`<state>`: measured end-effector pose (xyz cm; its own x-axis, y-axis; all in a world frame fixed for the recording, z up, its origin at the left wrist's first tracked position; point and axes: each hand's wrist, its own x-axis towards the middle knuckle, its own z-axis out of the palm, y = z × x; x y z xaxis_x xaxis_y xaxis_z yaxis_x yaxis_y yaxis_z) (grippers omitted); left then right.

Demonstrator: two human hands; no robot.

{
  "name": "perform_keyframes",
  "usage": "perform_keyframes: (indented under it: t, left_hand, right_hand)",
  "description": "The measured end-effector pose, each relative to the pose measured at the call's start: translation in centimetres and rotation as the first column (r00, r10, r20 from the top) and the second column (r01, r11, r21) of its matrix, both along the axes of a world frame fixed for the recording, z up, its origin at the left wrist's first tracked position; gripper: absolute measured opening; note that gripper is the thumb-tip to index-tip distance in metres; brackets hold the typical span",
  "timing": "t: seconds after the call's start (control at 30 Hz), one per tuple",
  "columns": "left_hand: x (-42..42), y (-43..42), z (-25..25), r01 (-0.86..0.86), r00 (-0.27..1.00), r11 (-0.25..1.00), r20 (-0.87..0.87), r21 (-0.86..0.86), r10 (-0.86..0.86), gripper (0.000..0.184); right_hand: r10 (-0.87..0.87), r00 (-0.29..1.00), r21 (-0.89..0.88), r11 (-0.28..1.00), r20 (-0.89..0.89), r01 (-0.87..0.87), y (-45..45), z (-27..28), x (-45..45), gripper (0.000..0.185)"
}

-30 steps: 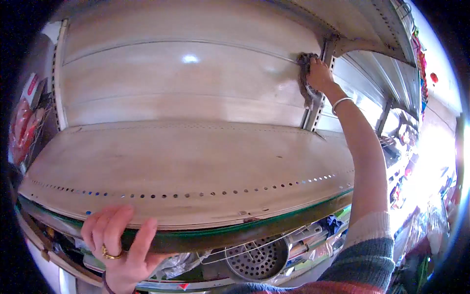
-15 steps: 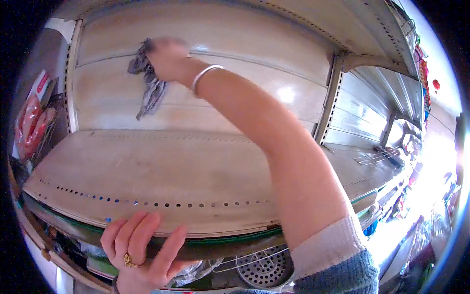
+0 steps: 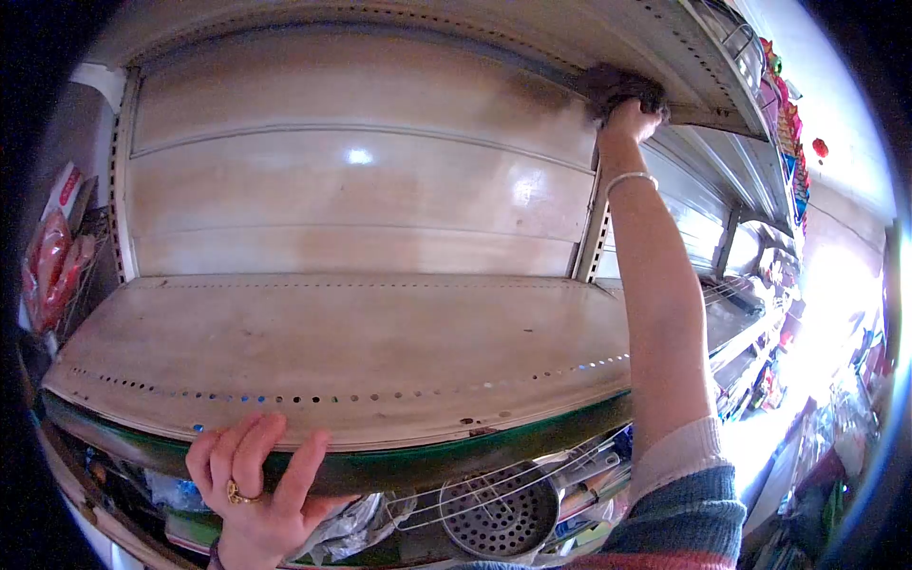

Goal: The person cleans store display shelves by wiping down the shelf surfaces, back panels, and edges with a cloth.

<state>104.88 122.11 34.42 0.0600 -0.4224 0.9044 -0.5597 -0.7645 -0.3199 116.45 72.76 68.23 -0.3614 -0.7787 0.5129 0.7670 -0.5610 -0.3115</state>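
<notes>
My right hand point(image 3: 635, 121) is raised to the upper right corner of the back panel point(image 3: 361, 199), just under the upper shelf point(image 3: 475, 21). Its fingers are closed on a dark grey cloth point(image 3: 617, 87), partly blurred, that touches the corner by the upright post point(image 3: 594, 228). My left hand point(image 3: 261, 475), with a ring on one finger, rests on the front edge of the lower shelf point(image 3: 342, 332). Its fingers are spread over the green-trimmed edge and hold no object.
Beneath the shelf are a round perforated metal pan point(image 3: 499, 513), a wire rack and plastic-wrapped goods. Red packages point(image 3: 55, 266) hang at the left. Another shelf bay point(image 3: 679, 199) and colourful goods stand at the right.
My right hand swept left across the back panel with the cloth, then moved back right and higher, to the upper corner. My left hand stays at the shelf edge. The view has shifted slightly.
</notes>
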Motion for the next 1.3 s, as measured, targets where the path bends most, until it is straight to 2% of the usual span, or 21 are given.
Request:
perform_keyframes:
  t: [0.07,0.17,0.23,0.27,0.33,0.37,0.43,0.47,0.6,0.67,0.73,0.8,0.83,0.87,0.9,0.93,0.97,1.07,1.1,1.2,1.3]
  left_hand:
    - [0.0,0.0,0.0,-0.011,1.000,1.000,0.011,-0.005,0.012,0.047]
    - [-0.3,-0.2,0.1,-0.016,1.000,1.000,0.004,-0.009,0.016,0.048]
    - [-0.4,-0.2,0.0,-0.029,0.999,1.000,-0.016,-0.012,0.029,0.052]
    - [-0.3,-0.1,-0.4,-0.035,0.999,0.999,-0.037,-0.010,0.035,0.056]
    - [-0.2,0.0,-0.8,-0.040,0.998,0.999,-0.056,-0.006,0.040,0.060]
    - [-0.1,0.1,-0.9,-0.042,0.998,0.999,-0.057,-0.005,0.042,0.060]
    - [-0.1,0.2,-0.9,-0.046,0.997,0.999,-0.058,0.003,0.046,0.061]
    - [0.0,0.2,-0.9,-0.047,0.997,0.999,-0.056,0.004,0.047,0.061]
    - [-0.8,-0.1,-0.1,-0.052,0.998,0.999,-0.030,-0.007,0.052,0.051]
    - [-0.9,0.0,0.0,-0.041,0.997,0.999,-0.066,-0.011,0.040,0.051]
    - [-0.8,-0.1,0.2,-0.024,0.997,1.000,-0.076,-0.008,0.023,0.051]
    - [-0.6,-0.2,0.2,-0.014,0.998,1.000,-0.068,-0.010,0.013,0.050]
    - [-0.5,-0.3,0.1,-0.011,0.998,1.000,-0.060,-0.017,0.010,0.050]
    - [-0.4,-0.2,-0.1,-0.019,0.998,1.000,-0.064,-0.007,0.018,0.055]
    - [-0.1,0.1,-0.4,-0.027,0.997,1.000,-0.067,0.009,0.028,0.060]
    - [0.0,0.2,-0.7,-0.036,0.996,0.999,-0.075,0.025,0.038,0.065]
    - [0.0,0.3,-0.7,-0.039,0.995,0.999,-0.095,0.029,0.041,0.065]
    - [0.1,0.3,-1.0,-0.070,0.995,0.997,-0.062,0.033,0.072,0.064]
    - [-0.1,0.3,-0.8,-0.062,0.995,0.998,-0.074,0.033,0.065,0.064]
    - [-0.1,0.3,-0.8,-0.068,0.993,0.997,-0.093,0.032,0.070,0.066]
    - [-0.4,0.4,-1.0,-0.092,0.989,0.996,-0.112,0.022,0.094,0.066]
  right_hand:
    - [-0.230,0.922,0.142,0.948,-0.313,0.284,-0.6,3.1,2.4,0.045]
    - [-0.665,0.344,-0.360,0.686,-0.663,0.632,0.1,4.4,10.4,0.064]
    - [-0.788,0.505,-0.433,0.615,-0.351,0.659,10.5,0.4,9.3,0.043]
    - [-0.405,0.879,-0.582,0.789,-0.250,0.198,14.8,-1.0,7.4,0.041]
    - [-0.416,0.857,-0.786,0.618,-0.306,0.020,20.4,-2.1,7.1,0.032]
    - [-0.503,0.713,-0.830,0.521,-0.488,-0.199,23.8,-2.9,4.3,0.032]
    - [-0.555,0.829,-0.962,0.258,-0.073,0.088,26.6,-5.4,6.4,0.039]
    - [-0.603,0.786,-0.968,0.250,-0.137,0.023,27.5,-6.3,6.7,0.040]
    - [-0.870,0.332,-0.916,-0.399,0.366,-0.037,23.0,-10.5,7.1,0.038]
    - [-0.826,0.310,-0.869,-0.495,0.471,0.000,17.8,-11.8,8.1,0.041]
    - [-0.883,0.193,-0.903,-0.426,0.427,0.051,12.5,-11.9,6.6,0.044]
    - [-0.971,-0.101,-0.975,-0.212,0.218,-0.068,7.7,-10.3,3.9,0.040]
    - [-0.976,-0.216,-0.994,0.014,0.010,-0.113,6.6,-8.8,1.2,0.030]
    - [-0.956,-0.070,-0.959,0.283,-0.284,0.021,2.9,-8.1,0.4,0.023]
    - [-0.908,-0.358,-0.967,0.148,-0.216,0.208,0.0,-7.3,-0.1,0.025]
    - [-0.719,-0.050,-0.696,0.649,-0.693,0.309,-3.0,-5.1,-0.3,0.032]
    - [-0.604,0.216,-0.503,0.776,-0.768,0.382,-4.3,-4.5,-1.0,0.038]
    - [-0.405,0.577,-0.210,0.902,-0.709,0.376,-6.7,-2.2,0.0,0.040]
    - [-0.469,0.612,-0.304,0.882,-0.636,0.360,-7.0,-1.4,1.2,0.039]
    - [-0.263,0.750,-0.123,0.963,-0.607,0.238,-5.2,0.1,2.4,0.037]
    - [-0.311,0.806,-0.413,0.906,-0.504,0.091,-13.8,4.3,9.1,0.033]
